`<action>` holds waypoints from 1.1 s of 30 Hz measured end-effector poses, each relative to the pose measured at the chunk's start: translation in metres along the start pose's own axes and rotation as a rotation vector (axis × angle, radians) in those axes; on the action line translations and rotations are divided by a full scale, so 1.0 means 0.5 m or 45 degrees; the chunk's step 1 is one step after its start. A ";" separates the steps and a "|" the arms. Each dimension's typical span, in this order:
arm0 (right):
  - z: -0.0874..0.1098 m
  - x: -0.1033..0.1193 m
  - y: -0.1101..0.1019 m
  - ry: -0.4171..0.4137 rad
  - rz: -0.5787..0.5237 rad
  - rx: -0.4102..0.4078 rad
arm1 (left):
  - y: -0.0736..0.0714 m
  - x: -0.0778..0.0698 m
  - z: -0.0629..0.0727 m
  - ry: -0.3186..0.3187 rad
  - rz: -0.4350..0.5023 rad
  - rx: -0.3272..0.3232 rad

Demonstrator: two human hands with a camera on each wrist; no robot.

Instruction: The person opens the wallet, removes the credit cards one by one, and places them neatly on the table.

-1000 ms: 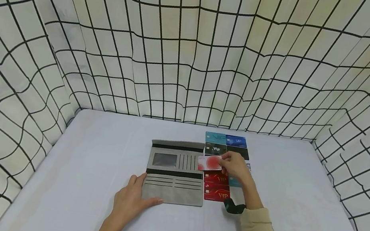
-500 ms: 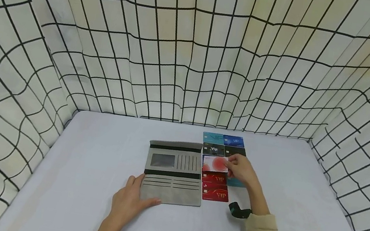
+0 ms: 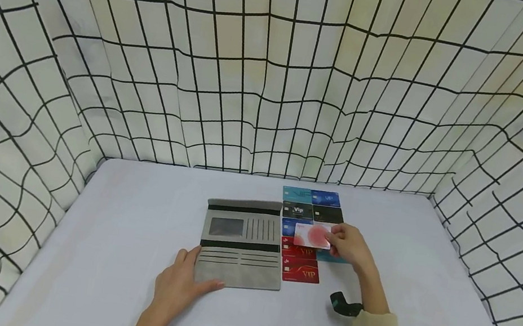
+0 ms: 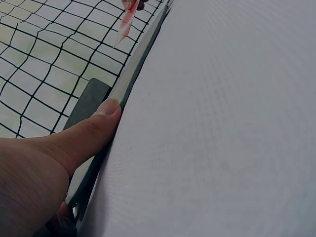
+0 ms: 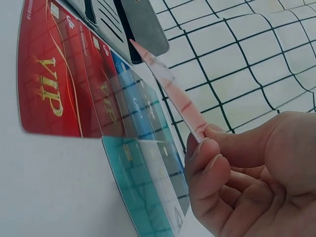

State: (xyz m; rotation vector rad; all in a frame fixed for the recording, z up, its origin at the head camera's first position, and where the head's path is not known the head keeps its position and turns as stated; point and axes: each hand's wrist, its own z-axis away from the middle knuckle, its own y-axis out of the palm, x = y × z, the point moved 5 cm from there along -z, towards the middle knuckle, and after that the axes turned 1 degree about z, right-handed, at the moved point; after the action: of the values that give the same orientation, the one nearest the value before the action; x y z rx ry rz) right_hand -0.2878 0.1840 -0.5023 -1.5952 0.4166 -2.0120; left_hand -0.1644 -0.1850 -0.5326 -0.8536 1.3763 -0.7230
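A grey wallet (image 3: pixel 239 269) lies unfolded on the white table, showing card slots and a clear window. My left hand (image 3: pixel 176 286) rests on its near left corner, thumb along the front edge and fingers at the left side. In the left wrist view the thumb (image 4: pixel 94 129) presses on the wallet's edge. My right hand (image 3: pixel 353 249) pinches a pink and white card (image 3: pixel 307 235) by its right end, between thumb and fingers. That card hangs tilted above the laid-out cards, as the right wrist view shows, partly covering a blue card (image 3: pixel 288 227) in the head view.
Cards lie in two columns right of the wallet: red VIP cards (image 3: pixel 301 271), a black Vip card (image 3: pixel 298 210), a teal card (image 3: pixel 296 194), a blue VIP card (image 3: pixel 325 198) and others. Black netting (image 3: pixel 262 95) over pale walls surrounds the table (image 3: pixel 129 222).
My right hand has carried the pink card rightward, from over the wallet's right edge to over the cards. The left hand keeps its place on the wallet. The head view has shifted slightly.
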 end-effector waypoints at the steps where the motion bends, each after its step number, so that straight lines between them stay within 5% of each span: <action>1: 0.003 -0.002 -0.002 -0.002 0.003 0.001 | 0.000 0.000 0.000 0.001 0.000 -0.001; 33: 0.085 -0.107 -0.071 0.100 0.046 0.036 | 0.001 -0.001 -0.003 0.023 -0.017 -0.020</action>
State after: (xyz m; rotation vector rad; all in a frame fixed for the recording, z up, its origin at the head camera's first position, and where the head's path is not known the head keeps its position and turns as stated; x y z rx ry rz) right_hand -0.2462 0.2474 -0.5151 -1.4853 0.4409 -2.0492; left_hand -0.1659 -0.1846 -0.5329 -0.8715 1.3953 -0.7329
